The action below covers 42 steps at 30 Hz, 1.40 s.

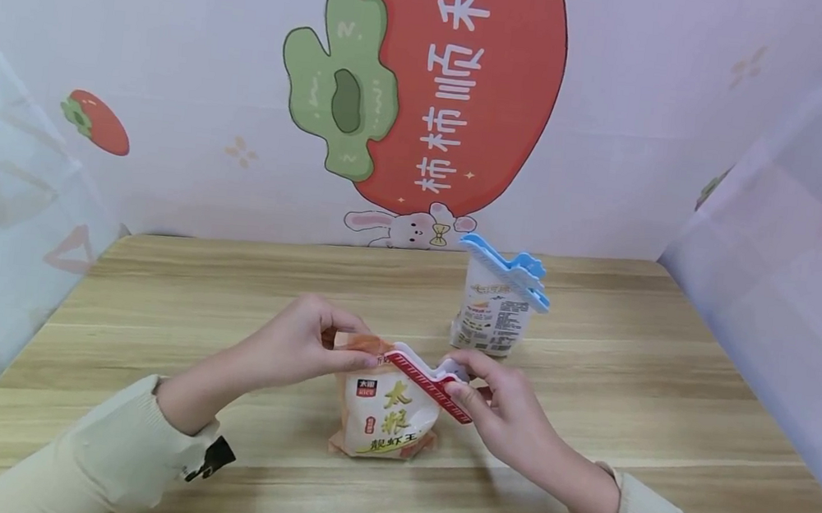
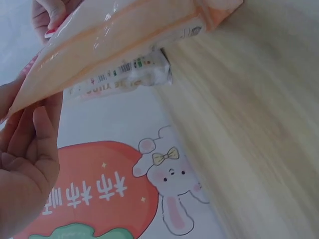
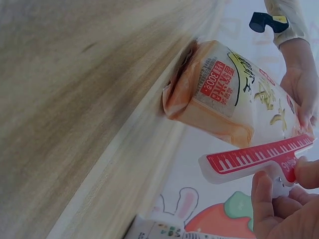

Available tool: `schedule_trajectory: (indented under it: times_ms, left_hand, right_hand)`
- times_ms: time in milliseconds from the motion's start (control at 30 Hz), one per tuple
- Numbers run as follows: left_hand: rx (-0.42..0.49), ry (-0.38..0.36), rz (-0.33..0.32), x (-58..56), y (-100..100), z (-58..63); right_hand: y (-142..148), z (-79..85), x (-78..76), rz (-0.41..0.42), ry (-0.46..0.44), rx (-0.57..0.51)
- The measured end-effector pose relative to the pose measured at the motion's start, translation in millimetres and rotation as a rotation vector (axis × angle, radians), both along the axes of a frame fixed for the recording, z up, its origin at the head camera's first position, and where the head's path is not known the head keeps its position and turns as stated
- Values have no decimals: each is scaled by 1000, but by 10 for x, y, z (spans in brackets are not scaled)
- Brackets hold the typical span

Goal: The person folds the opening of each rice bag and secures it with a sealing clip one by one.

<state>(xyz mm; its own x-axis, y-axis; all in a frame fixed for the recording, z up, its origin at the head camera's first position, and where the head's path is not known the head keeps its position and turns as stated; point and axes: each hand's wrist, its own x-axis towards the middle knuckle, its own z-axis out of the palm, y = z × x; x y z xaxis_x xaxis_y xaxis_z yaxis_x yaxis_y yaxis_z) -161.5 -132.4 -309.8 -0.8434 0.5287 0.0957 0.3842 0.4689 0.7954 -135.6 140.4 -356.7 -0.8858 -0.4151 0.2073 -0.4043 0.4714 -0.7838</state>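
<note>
An orange and white snack bag (image 1: 388, 415) stands upright on the wooden table in the head view. My left hand (image 1: 298, 343) pinches its top left corner between thumb and fingers. With my right hand (image 1: 515, 411) I grip the handle of a red and white bag clip (image 1: 429, 382), thumb on the red side. The clip slants down to the right across the bag's top edge, its lower end sticking out past the bag. In the right wrist view, the clip's toothed red bar (image 3: 249, 158) lies along the top of the bag (image 3: 224, 94).
Behind, to the right, a white printed bag (image 1: 490, 322) stands with a blue clip (image 1: 509, 273) across its top. The wooden table (image 1: 231, 272) ends at a white backdrop (image 1: 190, 161) printed with a large persimmon and a rabbit. Similar fabric hangs on both sides.
</note>
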Motion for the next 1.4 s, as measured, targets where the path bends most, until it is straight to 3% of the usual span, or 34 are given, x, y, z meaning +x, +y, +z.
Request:
schedule_trajectory:
  times_ms: [200,467,967,1233,1400]
  left_hand:
    - [22,-54,21,8,7,-16]
    - [28,-65,33,30,36,7]
    - [0,-54,38,6,21,1]
    - [22,-41,13,36,24,-89]
    - [25,-33,32,44,19,-47]
  right_hand:
    - [-27,2,2,-16,-19,-10]
    - [-97,65,-6,-8,23,-32]
    - [-187,109,-15,-32,7,-60]
    - [-200,92,6,11,-11,-81]
    - [-211,129,-12,23,34,-99]
